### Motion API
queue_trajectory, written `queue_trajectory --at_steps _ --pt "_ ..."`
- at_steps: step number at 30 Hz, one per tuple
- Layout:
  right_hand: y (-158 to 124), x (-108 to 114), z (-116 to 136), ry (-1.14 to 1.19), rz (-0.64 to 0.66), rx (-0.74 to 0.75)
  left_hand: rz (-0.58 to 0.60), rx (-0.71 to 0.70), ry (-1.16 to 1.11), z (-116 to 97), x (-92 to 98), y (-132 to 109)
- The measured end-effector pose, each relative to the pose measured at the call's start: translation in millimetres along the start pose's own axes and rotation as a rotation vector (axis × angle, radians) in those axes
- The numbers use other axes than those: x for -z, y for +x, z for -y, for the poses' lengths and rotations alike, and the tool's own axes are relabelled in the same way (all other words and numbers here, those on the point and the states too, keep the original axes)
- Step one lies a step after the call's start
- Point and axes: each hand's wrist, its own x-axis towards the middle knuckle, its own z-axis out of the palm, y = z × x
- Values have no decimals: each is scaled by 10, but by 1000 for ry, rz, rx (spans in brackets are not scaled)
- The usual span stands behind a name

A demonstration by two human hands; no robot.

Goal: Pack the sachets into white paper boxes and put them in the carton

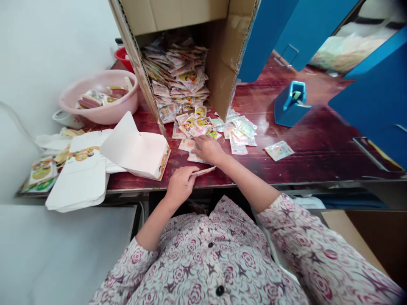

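Observation:
Near the table's front edge, my left hand is closed on a thin packet, seen nearly edge-on. My right hand rests on small flat packets just in front of the carton; its fingertips touch them, and I cannot make out whether it grips one. Loose packets with yellow and red prints spill from the tilted cardboard carton, which holds a large heap of them. Paler packets lie to the right of my right hand. An open white box stands left of my hands.
Flat white cartons overhang the front edge at left. Behind them is a pink basin with packets inside. A blue tape dispenser and a single packet lie right on the dark red table. Blue bins stand far right.

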Motion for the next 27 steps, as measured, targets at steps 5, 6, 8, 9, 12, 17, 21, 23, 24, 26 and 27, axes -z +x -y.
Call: queue_trajectory --at_steps 5,6,8,9,12,17,21,23,24,26,27 --pt "214 49 -81 72 38 -61 8 51 12 -7 21 11" --pt "220 73 -132 137 29 -81 5 48 16 -13 31 9" --pt "173 112 -230 278 -15 -107 3 33 11 -19 47 5" --pt "121 121 -268 344 -32 -101 2 21 0 -19 51 3" --pt "-98 91 -301 402 -35 -30 2 -26 -39 -2 48 3" --pt "-297 14 -173 10 39 46 -45 -122 -81 39 23 1" --pt "-259 91 -116 97 142 -2 -119 -178 4 32 24 11" --pt "-283 161 -126 251 174 41 -125 -193 33 32 30 30" --pt "-312 200 -138 332 194 87 -126 -193 34 36 32 41" --pt "-370 279 -171 492 306 210 -108 -183 12 52 32 61" --pt "-384 312 -193 564 389 258 -83 -178 -3 61 29 68"
